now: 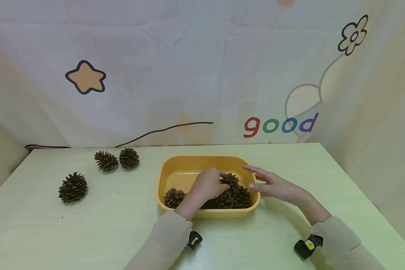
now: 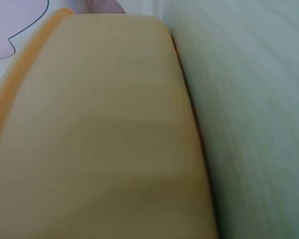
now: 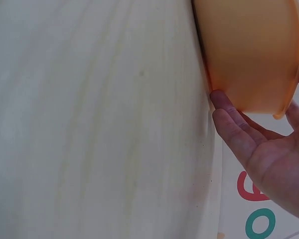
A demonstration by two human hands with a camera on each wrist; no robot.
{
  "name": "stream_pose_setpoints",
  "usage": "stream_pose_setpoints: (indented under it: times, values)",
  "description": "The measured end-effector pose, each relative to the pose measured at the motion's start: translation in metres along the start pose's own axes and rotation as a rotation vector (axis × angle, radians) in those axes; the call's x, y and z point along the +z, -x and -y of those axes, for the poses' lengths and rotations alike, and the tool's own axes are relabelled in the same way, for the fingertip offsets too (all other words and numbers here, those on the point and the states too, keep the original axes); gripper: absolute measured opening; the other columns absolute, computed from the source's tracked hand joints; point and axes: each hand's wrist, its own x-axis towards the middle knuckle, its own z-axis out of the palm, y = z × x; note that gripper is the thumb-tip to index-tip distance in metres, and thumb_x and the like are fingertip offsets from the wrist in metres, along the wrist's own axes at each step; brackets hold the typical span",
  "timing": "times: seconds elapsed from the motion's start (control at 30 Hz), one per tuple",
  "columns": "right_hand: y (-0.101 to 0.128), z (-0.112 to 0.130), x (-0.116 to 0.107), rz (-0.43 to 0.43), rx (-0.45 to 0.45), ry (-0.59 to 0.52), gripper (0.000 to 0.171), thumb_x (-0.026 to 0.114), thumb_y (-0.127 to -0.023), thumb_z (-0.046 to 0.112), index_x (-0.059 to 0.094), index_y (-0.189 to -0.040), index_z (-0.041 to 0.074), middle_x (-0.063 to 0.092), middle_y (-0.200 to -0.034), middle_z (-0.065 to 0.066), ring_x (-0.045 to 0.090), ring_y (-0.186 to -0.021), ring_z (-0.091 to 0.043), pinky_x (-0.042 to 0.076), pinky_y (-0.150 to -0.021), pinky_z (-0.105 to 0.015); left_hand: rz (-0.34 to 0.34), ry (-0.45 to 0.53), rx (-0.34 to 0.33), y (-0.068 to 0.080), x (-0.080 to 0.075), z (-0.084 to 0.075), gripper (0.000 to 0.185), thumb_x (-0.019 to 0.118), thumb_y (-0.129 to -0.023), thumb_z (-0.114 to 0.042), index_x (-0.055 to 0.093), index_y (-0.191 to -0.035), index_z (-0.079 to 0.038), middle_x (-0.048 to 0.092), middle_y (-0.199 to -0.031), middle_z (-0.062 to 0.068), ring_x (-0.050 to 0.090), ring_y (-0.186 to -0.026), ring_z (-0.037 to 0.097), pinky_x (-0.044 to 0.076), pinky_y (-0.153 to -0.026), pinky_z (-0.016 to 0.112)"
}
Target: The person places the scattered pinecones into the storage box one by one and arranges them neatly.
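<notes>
A yellow plastic basin (image 1: 202,213) stands on the table with several brown pine cones inside. My left hand (image 1: 207,183) reaches into it, thumb and forefinger at the sides of an upper pine cone (image 1: 231,180), which it pinches; the other fingers are hidden. Below that cone lie another pine cone (image 1: 242,197) and more, partly covered by the hand. At the basin's right end, my right hand (image 1: 273,185) touches the rim and outer wall, its fingers fairly straight. The right wrist view shows those fingers (image 3: 234,132) against the basin's outside (image 3: 249,55). Only the basin's side (image 2: 99,124) fills most of the left wrist view.
Left of the basin, a pine cone (image 1: 73,188) lies on the pale table (image 1: 114,225). Two more, one pine cone (image 1: 106,161) beside another pine cone (image 1: 129,158), lie near the back edge. A printed curtain (image 1: 175,75) hangs behind the table.
</notes>
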Motion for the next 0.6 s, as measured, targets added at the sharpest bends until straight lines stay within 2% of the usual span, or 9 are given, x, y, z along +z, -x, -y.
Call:
stream_pose_setpoints:
  times: [0.1,0.2,0.37,0.43,0.6]
  values:
    - [0.0,-0.001,-0.001,0.002,-0.013,0.003,0.063,0.053,-0.092,0.03,0.021,-0.146,0.019,0.005,-0.151,-0.017,0.01,-0.133,-0.048,0.041,-0.093,-0.052,-0.022,-0.006,-0.01,-0.002,0.002,-0.003,0.039,0.067,-0.083,-0.02,0.062,-0.117,-0.002,0.068,-0.095,0.011,0.029,-0.035,0.007,0.034,-0.042,0.019]
    - [0.001,-0.003,-0.001,0.001,-0.015,0.001,0.062,0.053,-0.093,0.029,0.021,-0.146,0.019,0.006,-0.151,-0.017,0.015,-0.132,-0.048,0.041,-0.093,-0.052,-0.062,-0.036,-0.017,-0.003,0.005,-0.006,0.036,0.068,-0.082,-0.021,0.064,-0.113,-0.002,0.068,-0.1,0.01,0.035,-0.038,0.007,0.039,-0.046,0.02]
    - [0.001,-0.004,-0.001,0.0,-0.016,0.007,0.061,0.052,-0.093,0.029,0.022,-0.146,0.022,0.006,-0.151,-0.015,0.01,-0.133,-0.046,0.041,-0.094,-0.052,-0.118,-0.086,-0.013,-0.006,0.013,-0.011,0.033,0.069,-0.081,-0.023,0.067,-0.108,-0.003,0.069,-0.09,0.008,0.04,-0.042,0.008,0.04,-0.047,0.02]
    - [0.001,-0.004,-0.001,0.003,-0.021,0.014,0.062,0.053,-0.093,0.029,0.022,-0.146,0.022,0.006,-0.152,-0.015,0.006,-0.133,-0.047,0.041,-0.094,-0.053,-0.114,-0.076,-0.004,-0.007,0.015,-0.013,0.034,0.069,-0.082,-0.022,0.067,-0.109,-0.003,0.069,-0.085,0.008,0.037,-0.04,0.008,0.038,-0.044,0.02]
    - [0.002,-0.002,-0.001,0.006,-0.022,0.019,0.062,0.052,-0.093,0.03,0.022,-0.146,0.02,0.005,-0.152,-0.016,0.004,-0.133,-0.047,0.04,-0.094,-0.053,-0.091,-0.058,0.016,-0.009,0.019,-0.015,0.035,0.067,-0.083,-0.021,0.065,-0.113,-0.003,0.07,-0.088,0.008,0.033,-0.036,0.008,0.038,-0.045,0.02]
